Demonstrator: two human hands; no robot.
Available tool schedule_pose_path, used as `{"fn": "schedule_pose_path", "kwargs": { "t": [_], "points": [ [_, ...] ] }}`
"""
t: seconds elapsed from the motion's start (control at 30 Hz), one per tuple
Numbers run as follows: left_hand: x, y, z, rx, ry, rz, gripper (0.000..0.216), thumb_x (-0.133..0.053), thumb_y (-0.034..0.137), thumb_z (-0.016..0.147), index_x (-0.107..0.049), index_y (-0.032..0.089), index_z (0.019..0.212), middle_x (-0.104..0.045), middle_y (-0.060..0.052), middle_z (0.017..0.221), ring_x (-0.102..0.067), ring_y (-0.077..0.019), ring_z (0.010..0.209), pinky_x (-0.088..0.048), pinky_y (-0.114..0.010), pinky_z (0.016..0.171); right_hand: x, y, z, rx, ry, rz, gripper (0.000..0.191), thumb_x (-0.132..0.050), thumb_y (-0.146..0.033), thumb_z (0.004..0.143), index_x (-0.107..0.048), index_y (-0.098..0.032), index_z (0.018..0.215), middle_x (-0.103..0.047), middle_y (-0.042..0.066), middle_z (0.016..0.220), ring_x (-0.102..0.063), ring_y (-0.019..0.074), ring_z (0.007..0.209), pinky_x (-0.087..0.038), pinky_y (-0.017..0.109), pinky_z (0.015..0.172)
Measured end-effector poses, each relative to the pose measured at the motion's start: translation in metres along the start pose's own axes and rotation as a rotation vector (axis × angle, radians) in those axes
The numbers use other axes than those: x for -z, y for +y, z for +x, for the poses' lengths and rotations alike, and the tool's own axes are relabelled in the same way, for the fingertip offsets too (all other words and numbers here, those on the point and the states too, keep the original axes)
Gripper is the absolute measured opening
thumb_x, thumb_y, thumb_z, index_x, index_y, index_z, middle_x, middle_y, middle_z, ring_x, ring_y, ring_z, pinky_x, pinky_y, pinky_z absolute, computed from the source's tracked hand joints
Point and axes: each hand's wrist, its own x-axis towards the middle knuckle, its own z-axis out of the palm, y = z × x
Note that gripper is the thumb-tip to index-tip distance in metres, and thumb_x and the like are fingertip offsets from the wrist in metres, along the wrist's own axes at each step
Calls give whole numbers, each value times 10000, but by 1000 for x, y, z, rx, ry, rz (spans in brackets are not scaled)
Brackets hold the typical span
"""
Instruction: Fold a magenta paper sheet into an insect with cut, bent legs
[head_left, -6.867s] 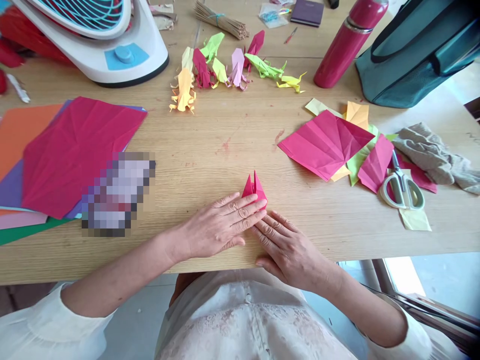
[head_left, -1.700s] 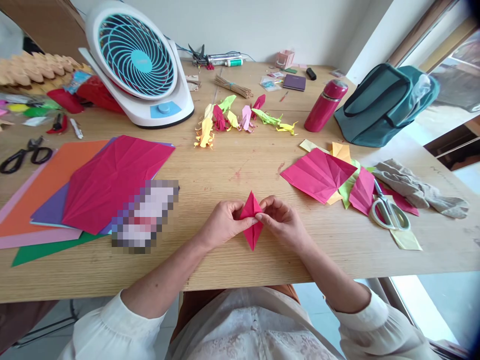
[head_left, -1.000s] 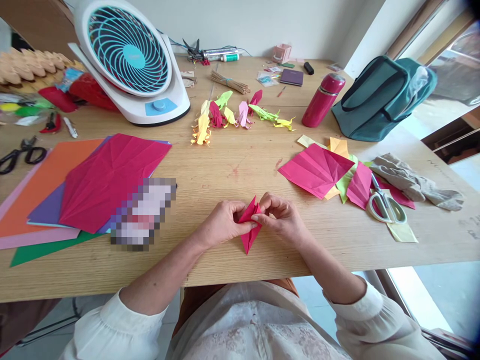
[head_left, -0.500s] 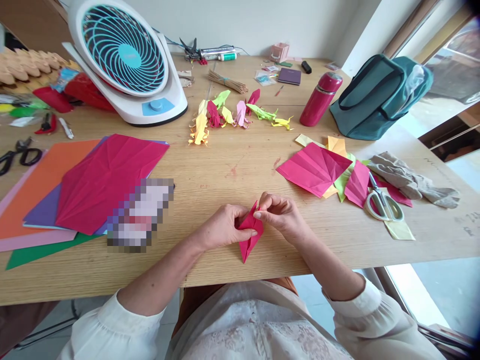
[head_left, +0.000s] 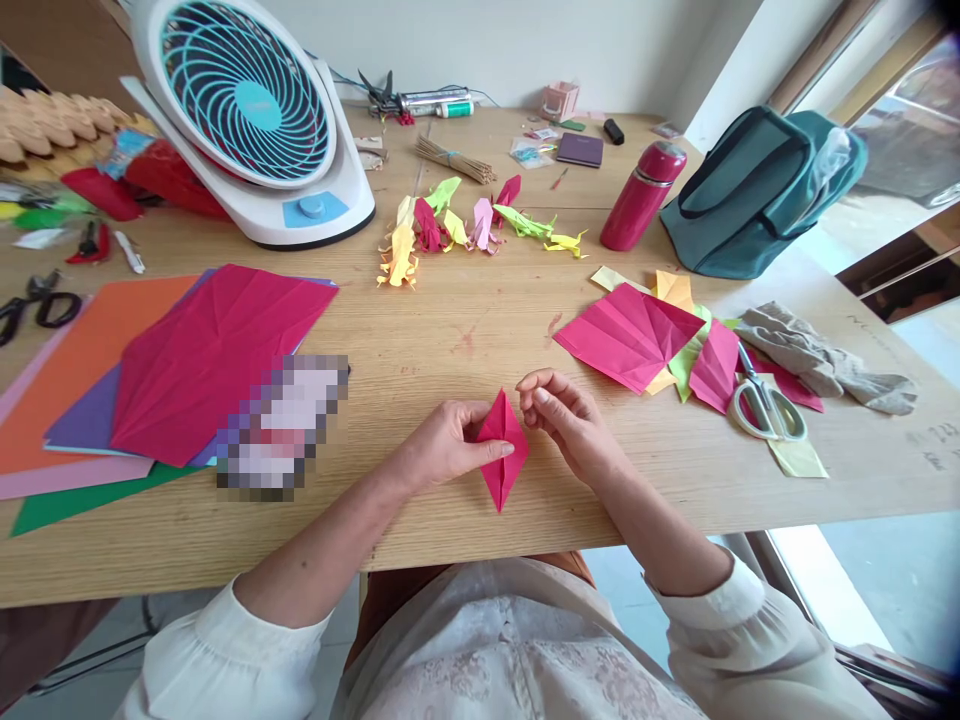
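A diamond-shaped piece of folded red-pink paper (head_left: 504, 428) is grasped at its left side by the left grip (head_left: 444, 447), its thumb laid across the front over the middle; the paper is held with one point directed away from the body and the other toward the near edge of the table (head_left: 450, 330); the right grip (head_left: 571, 428) is released, its fingers loosely curled just beside the paper's upper right edge, though whether the edge is touched cannot be told; to the right, a creased magenta sheet (head_left: 634, 335) is spread over smaller coloured scraps, with light-handled scissors (head_left: 766, 408) and a grey cloth (head_left: 825, 355) placed near them; to the left, large coloured sheets (head_left: 82, 350) are stacked beneath another creased red sheet (head_left: 210, 360), and a pixelated object (head_left: 281, 430) is laid at their edge; farther back, small folded paper figures (head_left: 482, 225) are grouped between a white-and-blue fan (head_left: 330, 185) and a magenta bottle (head_left: 641, 198); a teal bag (head_left: 739, 190) is set beside the bottle.
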Motion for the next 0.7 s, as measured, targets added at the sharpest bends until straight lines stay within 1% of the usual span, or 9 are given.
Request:
{"fn": "schedule_pose_path", "kwargs": {
  "t": [0.07, 0.13, 0.2, 0.27, 0.4, 0.5, 0.6, 0.63, 0.7],
  "points": [
    [2, -1, 2, -28, 82, -95, 215, -763, 334, 749, -673, 145, 798, -632, 14, 728, -558, -130, 686, -435, -245, 676, -2, 2, -1, -13, -82, -48, 278, -732, -472, 860, -656, -226, 965, -602, -7, 852, -524, 120, 736, -423, 263, 693],
    [4, -1, 3, -51, 161, -174, 255, -787, 369, 752, -709, 145, 846, -691, -9, 794, -605, -153, 748, -466, -266, 743, -4, 5, -1, -27, -139, -88, 304, -755, -477, 837, -634, -212, 923, -619, 2, 846, -547, 132, 756, -440, 270, 702],
    [4, -1, 4, -61, 216, -231, 287, -814, 392, 739, -725, 146, 855, -717, -19, 825, -621, -160, 779, -476, -274, 775, -6, 9, -1, -45, -172, -107, 331, -774, -488, 813, -617, -204, 878, -620, -1, 806, -547, 133, 727, -436, 271, 671],
    [3, -1, 5, -58, 242, -278, 309, -842, 405, 711, -730, 146, 836, -725, -19, 824, -623, -156, 783, -480, -272, 784, -9, 13, -1, -59, -174, -124, 358, -790, -505, 788, -604, -202, 836, -597, -16, 741, -518, 124, 666, -408, 262, 609],
    [1, -1, 5, -23, 228, -347, 336, -881, 406, 665, -739, 144, 822, -730, -11, 797, -614, -138, 765, -475, -260, 782, -13, 15, 1, -71, -130, -153, 413, -815, -537, 735, -578, -199, 738, -533, -38, 644, -443, 105, 586, -337, 247, 522],
    [0, -2, 5, -2, 217, -363, 343, -884, 408, 666, -745, 144, 835, -739, -19, 818, -620, -143, 775, -474, -267, 793, -14, 12, 1, -98, -128, -121, 442, -813, -550, 726, -548, -199, 678, -502, -45, 617, -411, 95, 566, -318, 245, 512],
    [1, -3, 6, 4, 188, -393, 393, -884, 434, 663, -740, 141, 883, -737, -35, 858, -630, -163, 817, -475, -283, 807, -13, 9, 1, -135, -120, -90, 458, -823, -552, 710, -537, -199, 656, -502, -44, 611, -403, 92, 562, -319, 243, 514],
    [1, -3, 6, 5, 181, -403, 406, -879, 445, 668, -734, 140, 894, -727, -34, 854, -623, -159, 809, -470, -279, 791, -13, 9, 1, -141, -113, -83, 458, -832, -550, 699, -543, -198, 656, -511, -41, 616, -407, 93, 567, -325, 242, 517],
    [2, -3, 7, 5, 186, -409, 393, -859, 461, 694, -709, 136, 857, -677, -10, 780, -574, -124, 726, -444, -253, 716, -11, 10, 2, -140, -90, -66, 446, -845, -544, 685, -563, -198, 670, -540, -32, 639, -426, 100, 585, -343, 244, 531]
  ]
}}
